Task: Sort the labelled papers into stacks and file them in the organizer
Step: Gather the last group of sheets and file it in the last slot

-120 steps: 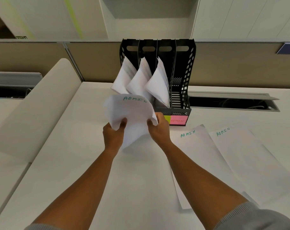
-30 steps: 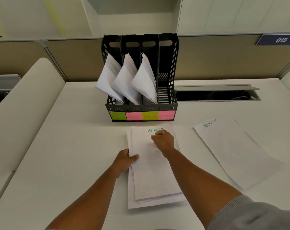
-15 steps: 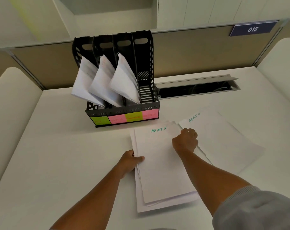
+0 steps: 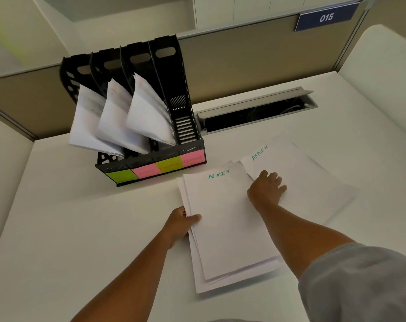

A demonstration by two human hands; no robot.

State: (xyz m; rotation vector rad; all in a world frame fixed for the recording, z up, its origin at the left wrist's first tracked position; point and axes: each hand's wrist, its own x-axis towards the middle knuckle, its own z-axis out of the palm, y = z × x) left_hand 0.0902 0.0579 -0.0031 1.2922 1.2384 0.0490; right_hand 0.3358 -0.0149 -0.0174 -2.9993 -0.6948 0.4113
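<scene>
White counter (image 4: 81, 228) runs up to a tan partition wall carrying a blue "015" plate (image 4: 326, 17), with an open cable trough (image 4: 255, 112) along the back. Near the wall stands the black organizer (image 4: 174, 94): its three left slots hold leaning papers, the rightmost slot has none, and green and pink labels line its front. Just before it lies the ADMIN stack (image 4: 230, 228), the left hand (image 4: 181, 225) pinching its left edge, thumb on top. Beside it, touching, a single ADMIN sheet (image 4: 313, 177) lies under the right hand (image 4: 266, 189), whose curled fingers press its near corner.
</scene>
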